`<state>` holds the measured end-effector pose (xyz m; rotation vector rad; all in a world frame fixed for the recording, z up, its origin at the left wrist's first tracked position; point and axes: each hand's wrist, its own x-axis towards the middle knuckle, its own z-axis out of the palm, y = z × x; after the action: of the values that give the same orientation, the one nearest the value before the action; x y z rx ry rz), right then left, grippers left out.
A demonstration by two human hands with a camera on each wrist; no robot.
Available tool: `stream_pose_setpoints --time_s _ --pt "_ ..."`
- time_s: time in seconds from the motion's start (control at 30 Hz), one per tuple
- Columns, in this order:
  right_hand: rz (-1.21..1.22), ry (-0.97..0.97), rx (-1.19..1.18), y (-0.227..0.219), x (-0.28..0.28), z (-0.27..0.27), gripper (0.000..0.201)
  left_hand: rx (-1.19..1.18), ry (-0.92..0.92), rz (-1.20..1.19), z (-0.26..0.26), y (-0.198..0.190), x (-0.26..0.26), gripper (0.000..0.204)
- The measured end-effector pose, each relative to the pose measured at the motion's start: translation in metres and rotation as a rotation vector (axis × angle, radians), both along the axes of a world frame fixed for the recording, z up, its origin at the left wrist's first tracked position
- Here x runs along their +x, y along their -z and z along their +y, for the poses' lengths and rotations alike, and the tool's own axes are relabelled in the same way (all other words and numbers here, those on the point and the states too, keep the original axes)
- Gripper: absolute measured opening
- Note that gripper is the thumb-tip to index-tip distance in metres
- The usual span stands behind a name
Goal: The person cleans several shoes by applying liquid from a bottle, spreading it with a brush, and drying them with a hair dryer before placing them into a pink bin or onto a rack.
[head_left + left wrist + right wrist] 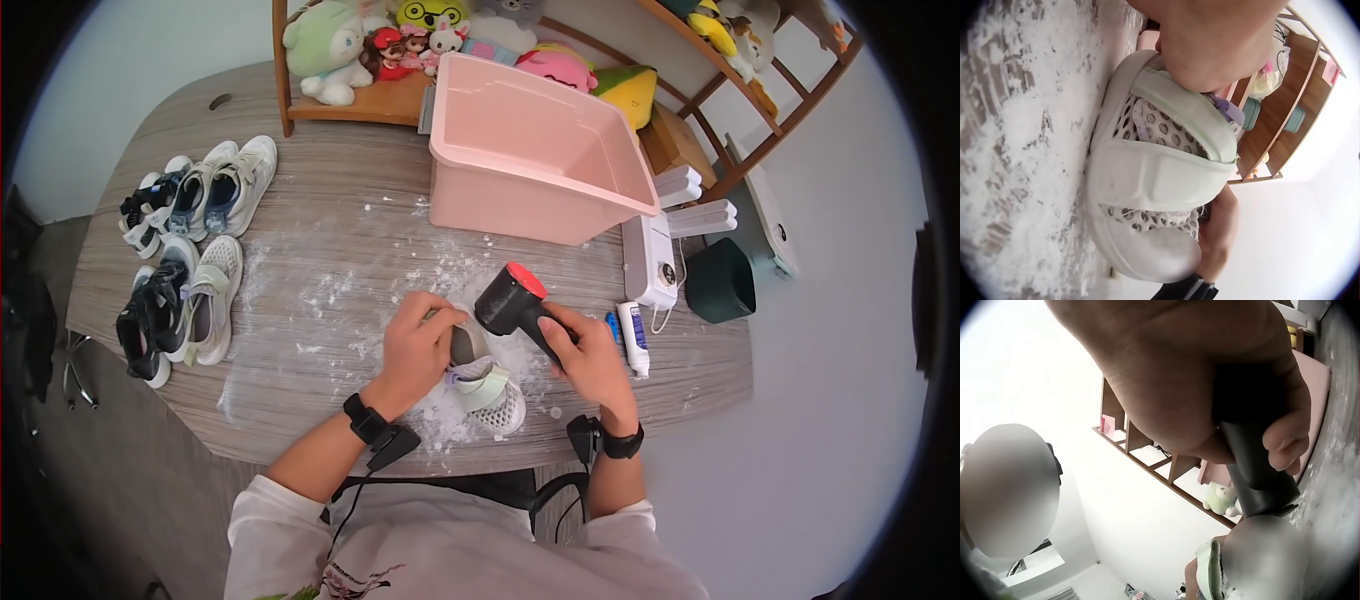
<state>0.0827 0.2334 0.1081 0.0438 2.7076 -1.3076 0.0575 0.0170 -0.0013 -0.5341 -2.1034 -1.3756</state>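
In the head view, a white mesh shoe with pale green straps rests on the table among white residue. My left hand grips it at the heel end, fingers curled over the collar. The left wrist view shows the shoe's straps and holed mesh up close, with a purple tab beside the upper strap. My right hand holds a black hair dryer with a red end by its handle. Its barrel is close beside the shoe's opening. From the right wrist, fingers wrap the dark handle.
Several shoes stand in rows at the left. A pink bin sits at the back, before a shelf of plush toys. At the right are a white shoe dryer, a white tube and a dark green bin.
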Motion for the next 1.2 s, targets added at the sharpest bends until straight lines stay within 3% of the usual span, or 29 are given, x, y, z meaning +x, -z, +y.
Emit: stream_pose_setpoints --time_s 0.23,0.4,0.53,0.73,0.9,1.2 --pt "0.11 -0.192 0.076 0.004 -0.065 -0.026 0.035 -0.015 0.009 0.038 0.0 0.001 -0.001 0.024" --pt "-0.202 -0.437 0.061 0.0 -0.104 -0.047 0.034 -0.028 0.002 0.067 0.0 -0.001 -0.002 0.023" --pt "-0.257 -0.476 0.023 0.007 -0.113 -0.05 0.03 -0.035 -0.001 0.075 -0.002 -0.003 -0.001 0.023" --pt "-0.206 -0.448 0.029 -0.001 -0.094 -0.042 0.028 -0.044 0.042 0.073 -0.002 -0.004 0.0 0.023" --pt "-0.154 -0.263 -0.045 -0.002 -0.076 -0.048 0.032 -0.035 0.058 0.051 -0.002 -0.001 0.001 0.023" --pt "-0.091 -0.156 -0.106 -0.007 -0.034 -0.012 0.036 -0.029 0.054 0.053 -0.001 -0.002 0.001 0.021"
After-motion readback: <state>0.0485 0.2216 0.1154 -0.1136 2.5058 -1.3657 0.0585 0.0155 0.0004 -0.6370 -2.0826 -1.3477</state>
